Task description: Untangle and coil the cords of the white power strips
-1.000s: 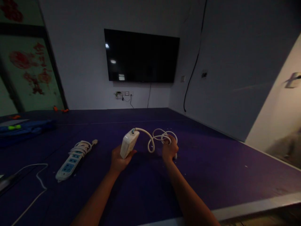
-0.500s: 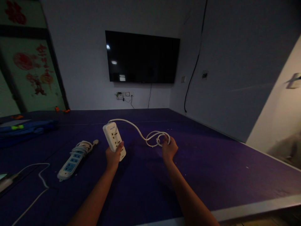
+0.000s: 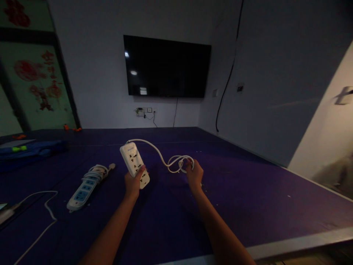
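Note:
My left hand (image 3: 132,184) is closed around the lower part of a white power strip (image 3: 132,156), its socket face turned toward me and its top tilted left. From the strip's upper end a white cord (image 3: 154,146) arcs over to the right. My right hand (image 3: 195,175) pinches that cord where it is gathered into loose loops; the plug end cannot be made out. Left of my left hand, a second power strip (image 3: 85,189) with blue sockets lies on the purple surface (image 3: 171,217), its own cord wound round its far end.
A thin white cable (image 3: 41,233) runs from a device (image 3: 7,213) at the left edge. Folded blue cloth (image 3: 35,149) lies further back. A television (image 3: 168,66) hangs on the far wall above wall sockets (image 3: 147,110). A dark cable (image 3: 227,82) hangs down the right wall.
My right hand has moved slightly left with the cord loops, closer to the strip. My left hand and the power strip have barely shifted.

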A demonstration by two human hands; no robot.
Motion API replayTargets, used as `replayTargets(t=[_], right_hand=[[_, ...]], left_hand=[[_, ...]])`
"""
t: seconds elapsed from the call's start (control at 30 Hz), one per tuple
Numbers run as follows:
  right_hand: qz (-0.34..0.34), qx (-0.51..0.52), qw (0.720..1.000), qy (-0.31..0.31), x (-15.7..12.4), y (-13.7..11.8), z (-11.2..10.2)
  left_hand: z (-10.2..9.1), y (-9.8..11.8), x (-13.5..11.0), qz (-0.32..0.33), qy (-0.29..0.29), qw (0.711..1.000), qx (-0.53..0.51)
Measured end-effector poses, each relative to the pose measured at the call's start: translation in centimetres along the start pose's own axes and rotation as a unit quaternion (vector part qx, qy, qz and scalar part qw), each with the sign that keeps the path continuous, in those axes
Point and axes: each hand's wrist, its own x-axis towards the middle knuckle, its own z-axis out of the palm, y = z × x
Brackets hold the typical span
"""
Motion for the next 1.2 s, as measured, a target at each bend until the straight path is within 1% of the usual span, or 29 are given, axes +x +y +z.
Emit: replayTargets(t=[0.1,0.23,0.43,0.53,0.63,0.77,0.83,1.0,1.1,1.2], right_hand=[[-0.03,0.009,0.999,-0.018,-0.1,0.0,0.1],[-0.034,-0.001,0.999,-0.022,-0.2,0.1,0.2],[-0.029,-0.083,0.996,-0.024,-0.2,-0.3,0.0],[-0.023,-0.098,0.994,-0.031,-0.3,-0.5,-0.1],[-0.017,-0.09,0.995,-0.029,-0.3,-0.4,0.0],[-0.009,-0.072,0.997,-0.025,-0.4,-0.4,0.1],[-0.01,-0.067,0.997,-0.027,-0.5,-0.4,0.2],[-0.014,-0.062,0.998,-0.023,-0.4,-0.4,0.1],[-0.017,-0.055,0.998,-0.029,-0.4,-0.4,0.0],[-0.006,-0.054,0.998,-0.035,-0.4,-0.4,0.0]], left_hand=[[-0.2,-0.3,0.2,0.012,-0.008,1.0,0.011],[-0.5,-0.8,0.6,0.019,-0.016,1.0,0.018],[-0.4,-0.3,0.2,0.009,-0.045,0.999,0.005],[-0.2,0.2,-0.1,-0.021,-0.092,0.995,-0.027],[-0.2,0.3,-0.3,-0.05,-0.141,0.987,-0.061],[-0.3,0.2,-0.4,-0.072,-0.186,0.978,-0.066],[-0.3,0.1,-0.4,-0.077,-0.199,0.975,-0.064],[-0.3,0.1,-0.4,-0.082,-0.193,0.976,-0.059],[-0.3,0.0,-0.1,-0.086,-0.168,0.98,-0.059],[-0.3,-0.2,0.2,-0.095,-0.138,0.984,-0.063]])
